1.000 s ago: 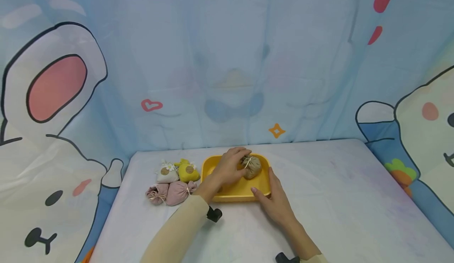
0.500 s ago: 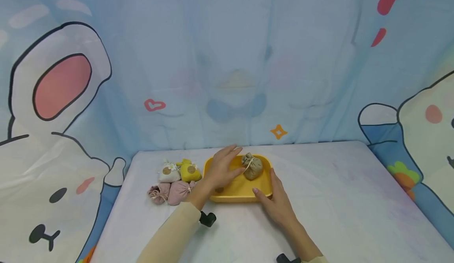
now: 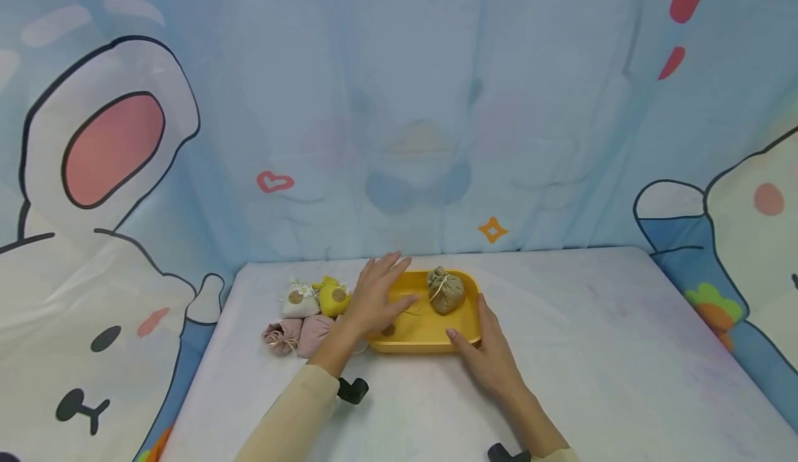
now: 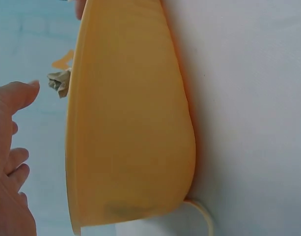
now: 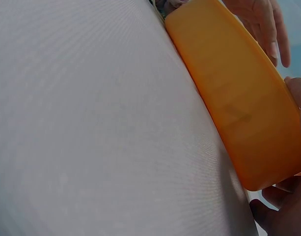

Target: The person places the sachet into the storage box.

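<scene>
I see cloth pouches (image 3: 314, 334) at nine o'clock of smooth tray (image 3: 424, 344), left hand (image 3: 374, 300) wide, partly masking it, right hand (image 3: 494, 358) gripping it

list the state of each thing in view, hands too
tray, upright on the table
brown bag, tied, in the tray
white bag, on the table
yellow bag, neck gathered, on the table
left pink bag, on the table
right pink bag, partly hidden
left hand, raised by the tray, holding nothing
right hand, gripping the tray
backdrop, hanging, creased
</scene>
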A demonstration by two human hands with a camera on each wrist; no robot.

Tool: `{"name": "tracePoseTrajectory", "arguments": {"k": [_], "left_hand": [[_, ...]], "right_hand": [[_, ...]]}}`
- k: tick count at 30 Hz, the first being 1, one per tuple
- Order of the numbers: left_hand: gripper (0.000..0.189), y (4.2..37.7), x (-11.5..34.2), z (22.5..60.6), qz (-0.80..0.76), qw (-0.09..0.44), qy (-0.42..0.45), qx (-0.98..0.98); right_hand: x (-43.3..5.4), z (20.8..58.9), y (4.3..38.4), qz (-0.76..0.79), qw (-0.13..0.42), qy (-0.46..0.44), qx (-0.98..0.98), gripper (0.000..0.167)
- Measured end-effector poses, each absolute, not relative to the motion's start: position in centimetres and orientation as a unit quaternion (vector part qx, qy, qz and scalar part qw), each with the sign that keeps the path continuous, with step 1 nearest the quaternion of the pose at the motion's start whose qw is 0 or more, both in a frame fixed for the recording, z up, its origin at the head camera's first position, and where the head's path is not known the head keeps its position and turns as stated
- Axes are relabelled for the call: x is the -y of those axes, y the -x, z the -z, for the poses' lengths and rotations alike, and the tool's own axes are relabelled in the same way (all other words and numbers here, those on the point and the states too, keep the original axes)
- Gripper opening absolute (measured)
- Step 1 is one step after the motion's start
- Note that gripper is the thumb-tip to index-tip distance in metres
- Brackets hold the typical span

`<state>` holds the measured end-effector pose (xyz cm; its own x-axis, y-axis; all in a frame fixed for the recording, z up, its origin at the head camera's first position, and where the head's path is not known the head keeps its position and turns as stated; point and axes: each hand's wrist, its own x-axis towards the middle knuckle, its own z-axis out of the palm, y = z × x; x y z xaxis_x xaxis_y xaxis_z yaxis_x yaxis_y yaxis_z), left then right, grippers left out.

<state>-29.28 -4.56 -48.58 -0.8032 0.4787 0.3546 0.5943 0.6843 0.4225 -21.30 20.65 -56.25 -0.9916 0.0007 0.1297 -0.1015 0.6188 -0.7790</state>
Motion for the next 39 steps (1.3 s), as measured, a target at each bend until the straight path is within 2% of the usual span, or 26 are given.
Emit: {"name": "tracePoseTrajectory", "arguments": {"k": [24,39], "left_hand": [[0.072,27.4,7.7,50.1,0.312,0.082,0.242,0.915],[0.058,28.2,9.2,51.1,0.328,0.128,0.235,0.906]], "right_hand": [[-20.6,56.0,21.1,-0.437,0.057,-0.025,0.897,0.101],[-20.6,56.1,21.2,-0.432,0.054,-0.027,0.900,0.102]]}}
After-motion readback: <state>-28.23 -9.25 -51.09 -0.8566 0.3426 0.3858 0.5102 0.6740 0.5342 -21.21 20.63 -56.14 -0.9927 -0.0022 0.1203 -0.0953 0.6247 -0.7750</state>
